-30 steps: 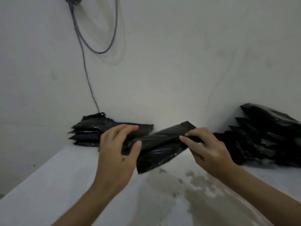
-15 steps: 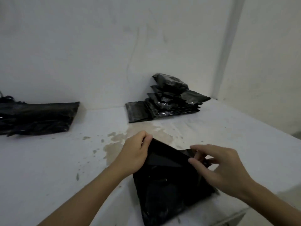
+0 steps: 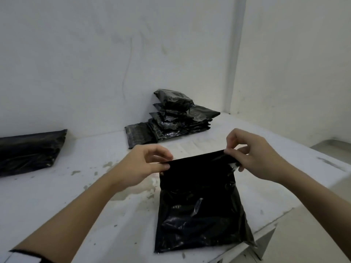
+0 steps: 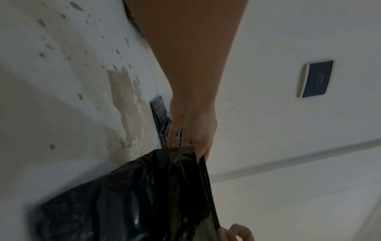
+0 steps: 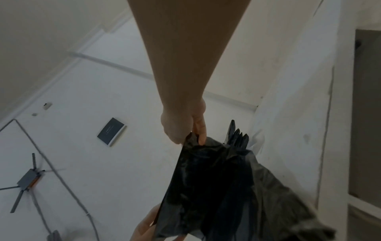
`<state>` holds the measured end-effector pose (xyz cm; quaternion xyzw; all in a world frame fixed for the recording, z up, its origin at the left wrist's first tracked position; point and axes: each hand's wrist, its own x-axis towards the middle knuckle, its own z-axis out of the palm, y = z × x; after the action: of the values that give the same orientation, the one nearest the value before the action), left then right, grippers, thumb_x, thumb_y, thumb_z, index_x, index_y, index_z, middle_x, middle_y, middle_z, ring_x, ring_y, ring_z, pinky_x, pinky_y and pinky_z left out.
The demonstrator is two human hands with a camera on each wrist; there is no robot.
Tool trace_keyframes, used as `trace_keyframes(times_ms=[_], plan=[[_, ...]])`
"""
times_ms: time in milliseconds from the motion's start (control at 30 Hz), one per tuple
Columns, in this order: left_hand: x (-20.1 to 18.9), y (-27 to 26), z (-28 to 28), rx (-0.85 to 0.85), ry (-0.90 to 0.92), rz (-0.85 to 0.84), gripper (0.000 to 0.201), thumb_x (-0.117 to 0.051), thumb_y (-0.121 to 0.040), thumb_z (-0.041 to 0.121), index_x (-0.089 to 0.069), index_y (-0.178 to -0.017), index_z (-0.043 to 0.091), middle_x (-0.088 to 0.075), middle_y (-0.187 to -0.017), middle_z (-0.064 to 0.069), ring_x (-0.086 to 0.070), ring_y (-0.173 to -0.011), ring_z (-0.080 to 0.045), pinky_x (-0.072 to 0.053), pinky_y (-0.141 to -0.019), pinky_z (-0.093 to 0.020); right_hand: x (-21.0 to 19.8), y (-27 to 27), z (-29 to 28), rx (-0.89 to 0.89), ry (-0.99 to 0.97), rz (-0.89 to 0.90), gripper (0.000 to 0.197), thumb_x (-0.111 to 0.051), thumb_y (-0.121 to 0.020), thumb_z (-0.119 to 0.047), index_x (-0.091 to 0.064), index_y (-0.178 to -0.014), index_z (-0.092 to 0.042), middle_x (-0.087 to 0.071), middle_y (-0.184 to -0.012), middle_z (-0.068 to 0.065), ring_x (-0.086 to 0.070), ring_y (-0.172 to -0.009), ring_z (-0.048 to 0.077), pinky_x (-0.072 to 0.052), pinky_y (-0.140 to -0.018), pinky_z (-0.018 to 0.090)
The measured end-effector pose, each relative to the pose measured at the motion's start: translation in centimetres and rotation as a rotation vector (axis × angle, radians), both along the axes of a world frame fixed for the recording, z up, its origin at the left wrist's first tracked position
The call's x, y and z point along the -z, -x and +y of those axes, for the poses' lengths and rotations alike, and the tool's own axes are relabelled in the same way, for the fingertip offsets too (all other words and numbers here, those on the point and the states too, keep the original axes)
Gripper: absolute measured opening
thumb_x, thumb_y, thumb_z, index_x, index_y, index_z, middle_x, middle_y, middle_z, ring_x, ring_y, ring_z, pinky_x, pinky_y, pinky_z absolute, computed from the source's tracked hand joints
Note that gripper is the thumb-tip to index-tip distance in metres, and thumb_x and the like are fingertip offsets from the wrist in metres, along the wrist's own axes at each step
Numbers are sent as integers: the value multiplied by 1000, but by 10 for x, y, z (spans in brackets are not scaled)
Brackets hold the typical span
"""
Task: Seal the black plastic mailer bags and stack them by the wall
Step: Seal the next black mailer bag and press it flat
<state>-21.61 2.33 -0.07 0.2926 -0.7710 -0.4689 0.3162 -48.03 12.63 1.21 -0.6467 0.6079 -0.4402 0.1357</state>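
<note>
A black mailer bag (image 3: 199, 205) lies on the white table (image 3: 57, 205) near its front right edge, its top edge lifted and stretched taut. My left hand (image 3: 168, 163) pinches the top left corner and my right hand (image 3: 230, 157) pinches the top right corner. The left wrist view shows the left hand (image 4: 187, 146) on the bag (image 4: 144, 195). The right wrist view shows the right hand (image 5: 188, 138) pinching the bag (image 5: 216, 187). A flat stack of bags (image 3: 30, 150) lies by the wall at left.
A loose pile of black bags (image 3: 176, 118) leans on the back wall near the corner. The table top is stained in the middle, and its edge (image 3: 266, 234) runs just right of the bag. A grey cable (image 5: 68, 187) runs along a white surface.
One second ago both hands held a bag at the left stack. The view has swung right, and both hands have now raised and stretched the top edge of a bag near the front edge.
</note>
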Motion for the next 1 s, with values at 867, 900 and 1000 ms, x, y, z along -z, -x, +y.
trace_keyframes(times_ms=[867, 900, 1000], plan=[[-26, -5, -10, 6, -101, 24, 27, -67, -72, 31, -78, -89, 13, -74, -85, -11, -68, -75, -17, -55, -65, -23, -16, 9, -17, -43, -124, -87, 12, -72, -81, -4, -73, -85, -15, -62, -57, 4, -46, -41, 15, -37, -47, 19], [-25, -5, -11, -11, -74, 25, 27, -70, -69, 29, -78, -89, 12, -74, -85, -11, -69, -74, -16, -55, -65, -23, -16, 9, -17, -43, -127, -96, 12, -72, -81, -4, -73, -86, -15, -61, -55, 2, -46, -41, 15, -36, -46, 17], [-21, -2, -14, -114, -40, 78, 10, -73, -75, 14, -77, -84, 12, -74, -79, -10, -69, -70, -14, -55, -62, -22, -15, 8, -17, -56, -131, -149, 14, -71, -81, 0, -72, -87, -12, -61, -54, -2, -45, -40, 13, -37, -45, 16]])
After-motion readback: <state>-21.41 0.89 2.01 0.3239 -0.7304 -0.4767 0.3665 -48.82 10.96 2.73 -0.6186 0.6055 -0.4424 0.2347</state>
